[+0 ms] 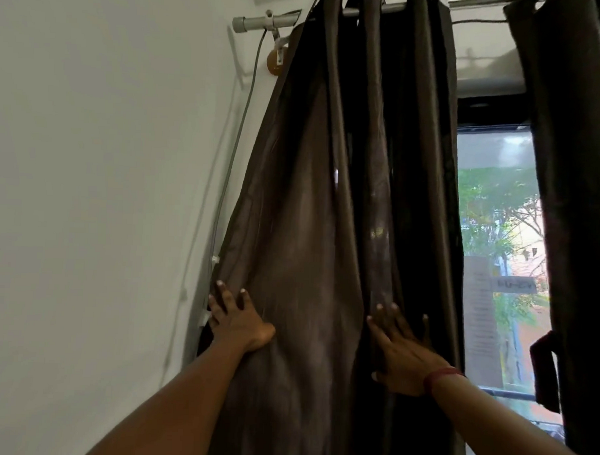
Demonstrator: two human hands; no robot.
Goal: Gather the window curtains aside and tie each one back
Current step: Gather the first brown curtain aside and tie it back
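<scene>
Your left hand (238, 322) lay flat on the outer edge of the left curtain (312, 227), next to the white wall (89, 186). Your fingers were spread and pressing on the cloth, not pinching it. Your right hand (401, 353) lay flat on the inner folds of the same curtain, on the window side. Its fingers were open and pointing up too. A red band (441, 377) sat on that wrist. Your two hands were apart, with the wide brown middle of the curtain between them.

I think you held it that way so you could squeeze the cloth from both sides into one thick bunch. A bunch is easier to tie than loose cloth.

The left curtain hung from the metal rod (261, 21) near the top left, and it was already pushed close to the rod's end by the wall. A thin grey cable (236, 150) ran down the wall just beside the curtain's outer edge. Your left hand was close to it, so it could get caught in the bunch.

The window (495, 251) showed bright and bare between the two curtains. The right curtain (578, 203) hung at the right edge of the view, well apart from your hands. A dark strap (543, 368) showed on its inner edge, maybe a tie-back, but I could not tell if it was done up. No tie was on the left curtain yet.
</scene>
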